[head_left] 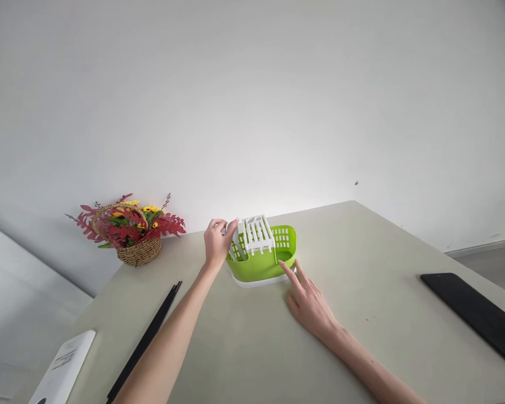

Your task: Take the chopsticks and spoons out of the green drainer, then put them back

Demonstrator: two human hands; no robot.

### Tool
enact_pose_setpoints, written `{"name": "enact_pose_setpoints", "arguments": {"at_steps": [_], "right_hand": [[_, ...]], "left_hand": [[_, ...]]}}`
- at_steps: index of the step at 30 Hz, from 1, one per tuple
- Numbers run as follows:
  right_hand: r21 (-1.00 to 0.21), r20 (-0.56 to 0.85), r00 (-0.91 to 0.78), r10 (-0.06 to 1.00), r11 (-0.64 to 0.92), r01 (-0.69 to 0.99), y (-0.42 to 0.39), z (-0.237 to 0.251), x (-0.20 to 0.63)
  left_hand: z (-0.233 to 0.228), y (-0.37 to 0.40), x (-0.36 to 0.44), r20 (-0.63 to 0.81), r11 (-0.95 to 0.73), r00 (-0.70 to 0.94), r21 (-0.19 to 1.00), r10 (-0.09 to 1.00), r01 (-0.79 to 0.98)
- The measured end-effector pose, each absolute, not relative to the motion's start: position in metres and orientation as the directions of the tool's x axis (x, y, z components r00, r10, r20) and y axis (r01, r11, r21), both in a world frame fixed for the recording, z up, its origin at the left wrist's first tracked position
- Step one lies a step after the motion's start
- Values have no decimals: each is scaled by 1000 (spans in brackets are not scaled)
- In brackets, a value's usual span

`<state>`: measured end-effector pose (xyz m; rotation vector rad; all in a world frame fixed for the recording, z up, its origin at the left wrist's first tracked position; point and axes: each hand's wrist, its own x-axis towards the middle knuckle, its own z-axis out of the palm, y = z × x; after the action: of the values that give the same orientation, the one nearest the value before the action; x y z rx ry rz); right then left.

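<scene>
Left hand pinching white utensil, right hand spread, touching green basket; white box — print illegible

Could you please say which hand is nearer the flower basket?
Left. The left hand, at the left end of the green caddy, is right of the flower basket; the right hand is farther right.

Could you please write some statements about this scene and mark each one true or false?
1. The wicker basket holds red leaves and yellow flowers. True.
2. The green basket stands left of the wicker basket. False: it is to the right.
3. The left hand is at the green basket's left end. True.
4. The right hand touches the wicker basket. False: it is by the green basket.
5. A white slotted rack sits on the green basket. True.
</scene>
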<state>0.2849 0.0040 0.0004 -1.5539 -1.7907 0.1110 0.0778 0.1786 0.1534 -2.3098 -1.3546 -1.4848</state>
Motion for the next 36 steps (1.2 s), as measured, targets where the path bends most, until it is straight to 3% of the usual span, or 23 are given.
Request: {"name": "enact_pose_setpoints", "arguments": {"at_steps": [4, 9, 13, 16, 20, 28, 36], "right_hand": [[-508, 474, 20, 880, 255, 823, 4, 0, 285], [-506, 475, 21, 880, 253, 824, 4, 1, 285], [-521, 466, 33, 884, 244, 818, 4, 1, 284], [-529, 465, 45, 884, 237, 815, 3, 1, 284], [-536, 445, 48, 894, 223, 814, 1, 2, 284], [-524, 433, 30, 901, 225, 822, -4, 1, 285], [-502, 415, 37, 909, 195, 843, -7, -1, 285]], "left_hand": [[169, 201, 77, 782, -526, 29, 391, 623, 755], [190, 218, 63, 709, -357, -232, 575, 666, 736], [195, 229, 40, 503, -260, -494, 838, 710, 479], [193, 235, 13, 335, -211, -616, 940, 713, 268], [188, 226, -32, 278, -157, -557, 954, 782, 255], [157, 160, -96, 85, 67, -224, 802, 971, 594], [116, 128, -107, -25, 26, -14, 622, 1000, 782]]}}
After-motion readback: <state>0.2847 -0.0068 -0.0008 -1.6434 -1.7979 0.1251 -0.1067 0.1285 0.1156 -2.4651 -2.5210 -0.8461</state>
